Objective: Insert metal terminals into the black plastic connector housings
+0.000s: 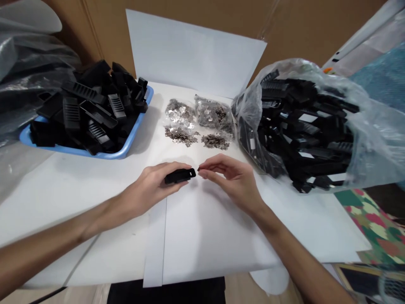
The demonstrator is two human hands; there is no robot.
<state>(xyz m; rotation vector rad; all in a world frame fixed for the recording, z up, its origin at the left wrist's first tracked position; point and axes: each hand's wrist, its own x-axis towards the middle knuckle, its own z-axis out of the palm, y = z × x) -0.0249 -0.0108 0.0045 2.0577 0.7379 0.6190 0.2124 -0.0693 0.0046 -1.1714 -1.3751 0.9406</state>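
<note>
My left hand (158, 181) is closed around a black plastic housing (179, 175), whose slotted end points right. Just to the right of that end, my right hand (229, 175) pinches a tiny dark piece (199, 169) between thumb and fingertips. A small gap separates the piece from the housing. Beyond the hands lie two loose piles of small metal clips, a left pile (181, 136) and a right pile (215, 142). Behind them sit two clear bags of similar metal parts, a left bag (179, 110) and a right bag (213, 113).
On the left stands a blue basket (126, 147) heaped with black plastic housings. A large clear plastic bag (368, 139) at right holds many more, some with white labels. A white panel (193, 50) leans at the back. White sheets (215, 245) cover the table in front.
</note>
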